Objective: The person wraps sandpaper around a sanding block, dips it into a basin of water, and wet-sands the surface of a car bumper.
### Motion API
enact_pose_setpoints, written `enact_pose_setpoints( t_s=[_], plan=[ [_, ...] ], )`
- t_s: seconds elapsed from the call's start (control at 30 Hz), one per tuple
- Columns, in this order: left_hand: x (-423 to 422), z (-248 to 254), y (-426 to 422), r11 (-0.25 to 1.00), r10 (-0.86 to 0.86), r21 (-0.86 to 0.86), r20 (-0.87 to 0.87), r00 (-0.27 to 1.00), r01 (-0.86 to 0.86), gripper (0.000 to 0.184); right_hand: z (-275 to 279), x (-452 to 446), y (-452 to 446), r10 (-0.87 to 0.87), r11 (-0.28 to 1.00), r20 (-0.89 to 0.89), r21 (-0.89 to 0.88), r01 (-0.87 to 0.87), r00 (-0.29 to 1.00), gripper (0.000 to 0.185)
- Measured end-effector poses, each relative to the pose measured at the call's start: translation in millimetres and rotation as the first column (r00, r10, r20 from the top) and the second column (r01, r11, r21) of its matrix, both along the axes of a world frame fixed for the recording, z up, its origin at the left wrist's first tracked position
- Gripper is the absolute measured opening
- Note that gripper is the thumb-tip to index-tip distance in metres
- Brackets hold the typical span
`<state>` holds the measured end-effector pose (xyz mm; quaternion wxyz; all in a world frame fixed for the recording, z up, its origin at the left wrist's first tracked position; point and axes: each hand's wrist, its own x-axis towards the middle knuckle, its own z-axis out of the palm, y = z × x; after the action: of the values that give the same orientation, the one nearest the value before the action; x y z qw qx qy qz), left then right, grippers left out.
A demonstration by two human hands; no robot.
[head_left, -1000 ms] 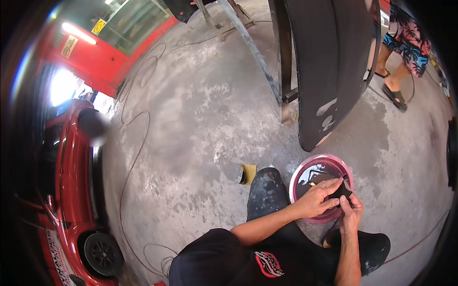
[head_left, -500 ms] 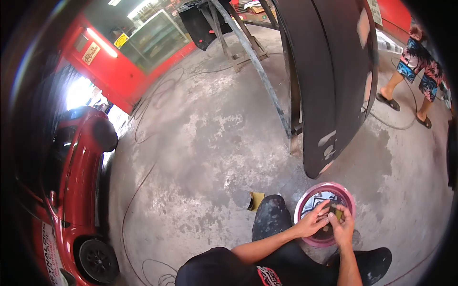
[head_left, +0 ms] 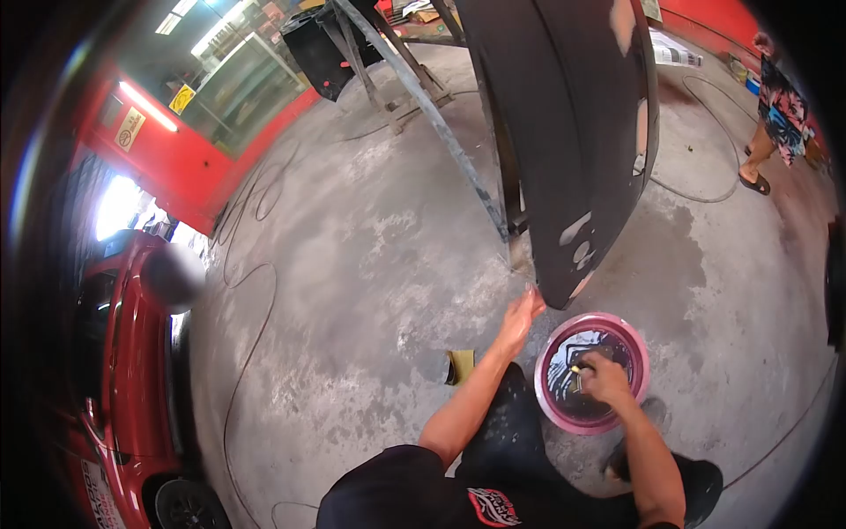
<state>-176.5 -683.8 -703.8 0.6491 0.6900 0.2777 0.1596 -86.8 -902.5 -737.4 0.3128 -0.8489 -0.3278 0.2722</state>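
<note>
Dark panel (head_left: 564,132) rises, long and curved, beside a worn stand (head_left: 423,115), its tapered lower end pointing down between the two hands. It is the largest piece near them. Judging by its thin edges and long sweep, it is probably light for its size but awkward, fairly stiff along the curve and springier towards the narrow end. Both long edges offer the best hold, spread well apart, with the fingers off the pale patches (head_left: 577,227); wet fingers could slip on so smooth a face.

Next in size comes the pink basin (head_left: 592,319) on the floor just below that end, holding dark liquid. It should be heavy for its size and apt to slosh, so opposite sides of the rim make the steadier grip.

The hands are apart. The left hand (head_left: 520,316) is raised near the panel's tip, fingers extended, nothing visible in it; whether it touches cannot be told. The right hand (head_left: 605,379) is over the basin with curled fingers, and its grip is unclear.

Beside the left forearm, a curled yellowish sheet (head_left: 463,367) looks feather-light and bendy, easily pinched by an edge. Smallest, a pale yellow bit (head_left: 576,369) shows by the right fingertips, too small to judge.
</note>
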Motion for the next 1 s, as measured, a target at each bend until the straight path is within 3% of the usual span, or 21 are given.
enact_pose_setpoints(
  t_s=[0.07, 0.23, 0.33, 0.4, 0.43, 0.5, 0.57, 0.63, 0.7, 0.77, 0.8, 0.87, 0.93, 0.97, 1.0],
  plan=[
    [13, -1, 4, 0.997, -0.068, -0.03, 0.138, 0.988, 0.073, 0.049, -4, -5, 22, 0.162, 0.965, 0.014, -0.209, -0.156, 0.987, 0.036],
    [21, -10, 2, 0.98, -0.168, -0.073, 0.195, 0.966, 0.185, 0.051, -103, -18, 21, 0.224, 0.969, 0.078, -0.127, -0.213, 0.972, 0.032],
    [22, -3, -3, 0.978, -0.176, -0.076, 0.188, 0.966, 0.193, 0.052, -139, 0, 27, 0.283, 0.949, 0.141, -0.183, -0.256, 0.949, 0.029],
    [24, 5, -6, 0.983, -0.156, -0.063, 0.175, 0.972, 0.17, 0.053, -160, 4, 31, 0.373, 0.887, 0.03, -0.304, -0.347, 0.927, 0.028],
    [24, 12, -6, 0.986, -0.149, -0.05, 0.169, 0.974, 0.16, 0.053, -146, 6, 32, 0.399, 0.884, 0.019, -0.274, -0.379, 0.917, 0.028],
    [27, 26, -9, 0.99, -0.131, -0.032, 0.159, 0.979, 0.138, 0.054, -117, 21, 31, 0.291, 0.907, -0.114, -0.284, -0.312, 0.95, 0.03],
    [32, 39, -10, 0.993, -0.114, -0.012, 0.149, 0.982, 0.117, 0.055, -120, 43, 45, 0.291, 0.855, -0.436, -0.282, -0.436, 0.852, 0.035],
    [36, 53, -13, 0.992, -0.123, 0.001, 0.139, 0.983, 0.124, 0.056, -39, 69, 39, 0.282, 0.894, -0.602, -0.119, -0.433, 0.747, 0.036],
    [38, 53, -18, 0.993, -0.114, 0.022, 0.135, 0.984, 0.112, 0.057, -32, 80, 41, 0.318, 0.948, -0.46, 0.181, -0.263, 0.829, 0.036],
    [40, 53, -21, 0.992, -0.111, 0.073, 0.115, 0.987, 0.103, 0.058, 8, 90, 37, 0.149, 0.877, -0.257, 0.481, -0.008, 0.955, 0.034],
    [42, 56, -25, 0.988, -0.124, 0.101, 0.105, 0.987, 0.113, 0.058, 15, 89, 45, 0.059, 0.758, -0.413, 0.611, 0.229, 0.909, 0.033],
    [42, 56, -33, 0.981, -0.126, 0.159, 0.086, 0.988, 0.112, 0.06, 30, 74, 59, 0.014, 0.581, -0.581, 0.667, 0.466, 0.814, 0.032],
    [42, 55, -41, 0.965, -0.132, 0.235, 0.066, 0.989, 0.113, 0.061, 52, 49, 75, -0.23, 0.125, -0.645, 0.723, 0.68, 0.729, 0.033],
    [43, 54, -42, 0.956, -0.134, 0.271, 0.051, 0.99, 0.115, 0.061, 48, 33, 90, -0.433, 0.109, -0.504, 0.794, 0.598, 0.747, 0.035],
    [42, 54, -44, 0.948, -0.135, 0.294, 0.031, 0.99, 0.12, 0.062, 39, 28, 97, -0.495, 0.154, -0.396, 0.836, 0.527, 0.773, 0.035]
  ],
)
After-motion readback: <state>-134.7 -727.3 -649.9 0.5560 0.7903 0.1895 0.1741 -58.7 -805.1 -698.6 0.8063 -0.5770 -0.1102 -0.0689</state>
